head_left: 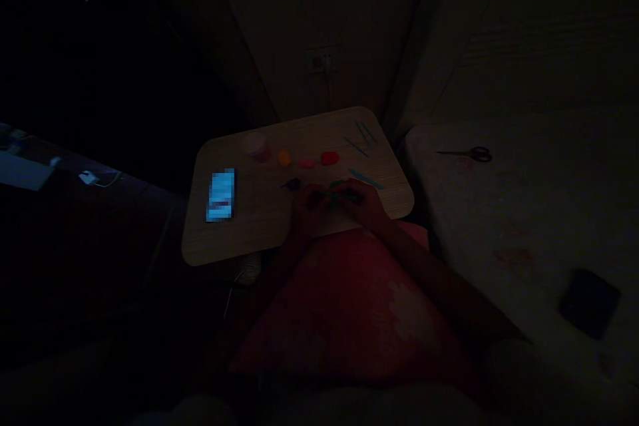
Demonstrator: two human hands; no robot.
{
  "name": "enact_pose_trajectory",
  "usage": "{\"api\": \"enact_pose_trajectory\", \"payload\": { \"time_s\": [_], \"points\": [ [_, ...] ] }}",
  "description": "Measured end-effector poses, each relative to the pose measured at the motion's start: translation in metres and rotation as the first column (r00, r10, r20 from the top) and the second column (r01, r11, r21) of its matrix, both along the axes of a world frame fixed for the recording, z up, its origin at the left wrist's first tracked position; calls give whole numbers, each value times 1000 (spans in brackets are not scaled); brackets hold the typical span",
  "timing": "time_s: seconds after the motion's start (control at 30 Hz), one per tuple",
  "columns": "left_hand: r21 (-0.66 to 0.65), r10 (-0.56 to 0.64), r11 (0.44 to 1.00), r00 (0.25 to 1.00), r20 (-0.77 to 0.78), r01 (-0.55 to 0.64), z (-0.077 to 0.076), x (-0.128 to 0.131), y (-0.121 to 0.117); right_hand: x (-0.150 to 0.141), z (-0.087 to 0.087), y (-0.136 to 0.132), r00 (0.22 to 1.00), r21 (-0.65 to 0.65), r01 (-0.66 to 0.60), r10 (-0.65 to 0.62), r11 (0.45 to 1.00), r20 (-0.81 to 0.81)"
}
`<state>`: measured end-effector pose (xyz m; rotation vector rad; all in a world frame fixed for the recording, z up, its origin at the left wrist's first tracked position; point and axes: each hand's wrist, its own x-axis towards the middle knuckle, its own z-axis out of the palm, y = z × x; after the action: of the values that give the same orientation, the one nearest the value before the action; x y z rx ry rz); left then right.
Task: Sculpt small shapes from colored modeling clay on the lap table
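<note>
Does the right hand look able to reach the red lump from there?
Probably yes: the right hand is on the same board, just below the red lump, with nothing visible between them.

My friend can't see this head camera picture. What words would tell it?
In a dim room, a left hand and right hand hold a green clay piece above a wooden board. Red and orange clay lumps, thin teal tools and a glowing phone lie on the board.
</note>
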<state>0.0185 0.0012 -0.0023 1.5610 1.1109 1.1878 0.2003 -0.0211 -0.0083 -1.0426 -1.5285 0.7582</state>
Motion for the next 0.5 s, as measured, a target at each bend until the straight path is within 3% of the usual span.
{"api": "enact_pose_trajectory", "payload": {
  "time_s": [0.5],
  "points": [
    [-36,-32,999,999,14,32,3,-1,1,-3,0,0,1000,-86,24,-23,996,13]
  ]
}}
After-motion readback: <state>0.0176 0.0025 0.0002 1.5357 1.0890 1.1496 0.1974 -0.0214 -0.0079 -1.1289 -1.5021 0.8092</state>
